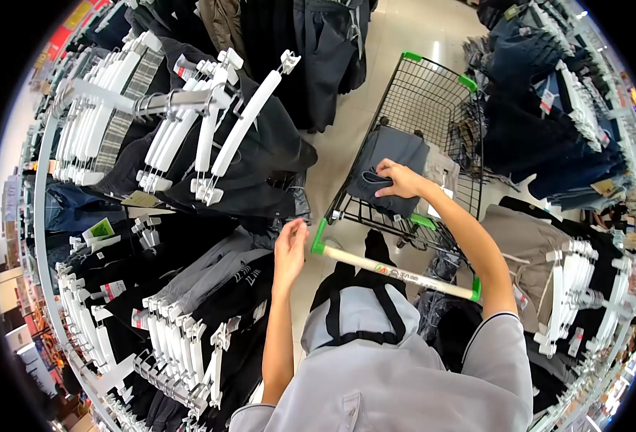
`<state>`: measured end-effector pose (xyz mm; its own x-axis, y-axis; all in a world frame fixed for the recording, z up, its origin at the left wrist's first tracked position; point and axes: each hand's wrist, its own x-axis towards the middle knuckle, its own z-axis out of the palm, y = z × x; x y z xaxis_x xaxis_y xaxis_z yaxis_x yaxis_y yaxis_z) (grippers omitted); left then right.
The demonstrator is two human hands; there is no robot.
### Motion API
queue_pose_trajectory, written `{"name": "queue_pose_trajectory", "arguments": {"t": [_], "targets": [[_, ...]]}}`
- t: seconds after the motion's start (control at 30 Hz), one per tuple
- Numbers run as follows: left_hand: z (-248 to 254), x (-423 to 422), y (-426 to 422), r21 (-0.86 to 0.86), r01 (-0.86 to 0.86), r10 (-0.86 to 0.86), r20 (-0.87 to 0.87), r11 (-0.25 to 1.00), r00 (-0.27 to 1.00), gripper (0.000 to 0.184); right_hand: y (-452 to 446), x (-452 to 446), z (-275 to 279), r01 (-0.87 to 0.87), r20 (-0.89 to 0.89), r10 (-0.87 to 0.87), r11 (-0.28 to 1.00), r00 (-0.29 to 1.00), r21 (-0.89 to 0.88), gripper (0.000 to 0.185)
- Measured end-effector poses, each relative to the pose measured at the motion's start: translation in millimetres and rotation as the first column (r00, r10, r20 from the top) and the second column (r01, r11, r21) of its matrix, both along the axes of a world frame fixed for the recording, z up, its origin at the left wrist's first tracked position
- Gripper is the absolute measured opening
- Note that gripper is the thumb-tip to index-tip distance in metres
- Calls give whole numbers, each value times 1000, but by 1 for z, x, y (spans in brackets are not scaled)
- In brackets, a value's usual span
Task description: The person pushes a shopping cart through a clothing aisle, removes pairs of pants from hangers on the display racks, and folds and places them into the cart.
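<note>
Folded dark grey trousers [398, 155] lie in the near part of a black wire shopping cart [427, 83] with green corners. My right hand [403, 180] reaches into the cart, thumb and fingers closed on the trousers' near edge. Beside them is a lighter beige garment [440, 167], partly covered, with a white tag. My left hand [290, 246] is raised with its fingers stretched out and nothing in it. It is just left of the cart's cream push handle [397, 272], close to dark trousers on the rack. What lies under the folded pile is hidden.
At upper left, black trousers [260, 144] hang on white clip hangers [246, 122] along a metal arm. Below are more hangers [177, 345] with grey and black trousers. Jeans [505, 108] and beige trousers [526, 241] hang on the right. A pale tiled aisle [404, 29] runs ahead.
</note>
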<state>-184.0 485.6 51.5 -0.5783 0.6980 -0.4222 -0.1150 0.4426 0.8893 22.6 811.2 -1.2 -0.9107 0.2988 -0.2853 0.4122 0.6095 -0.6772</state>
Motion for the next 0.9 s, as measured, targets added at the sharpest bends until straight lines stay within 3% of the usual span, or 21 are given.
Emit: {"name": "queue_pose_trajectory", "arguments": {"t": [0.07, 0.2, 0.33, 0.37, 0.47, 0.63, 0.77, 0.9], "targets": [[-3, 1, -7, -70, -4, -7, -155, 998, 988, 38, 29, -1, -44, -44, -57, 40, 997, 998, -71, 60], [-6, 10, -20, -160, -72, 34, -228, 985, 973, 36, 95, -14, -96, -36, -97, 22, 988, 995, -150, 54], [2, 23, 5, -168, -35, -36, -403, 985, 915, 32, 112, -27, -111, -80, -7, 80, 984, 997, -159, 61], [7, 27, 20, -156, -10, -56, -409, 988, 911, 32, 99, -28, -113, -104, -78, 89, 972, 993, -211, 62], [12, 29, 58, -223, 72, -160, -407, 972, 899, 37, 46, -24, -76, -252, -270, 192, 945, 944, -210, 62], [-10, 32, 74, -419, 184, -363, -401, 889, 841, 48, 7, -11, 40, -296, -206, 230, 870, 951, -395, 43], [-17, 34, 71, -486, 181, -377, -341, 855, 861, 52, 12, 2, 47, -296, -259, 186, 816, 948, -497, 45], [-29, 34, 64, -503, 163, -330, -262, 849, 907, 53, 33, 1, 16, -247, -217, 172, 884, 961, -396, 54]]}}
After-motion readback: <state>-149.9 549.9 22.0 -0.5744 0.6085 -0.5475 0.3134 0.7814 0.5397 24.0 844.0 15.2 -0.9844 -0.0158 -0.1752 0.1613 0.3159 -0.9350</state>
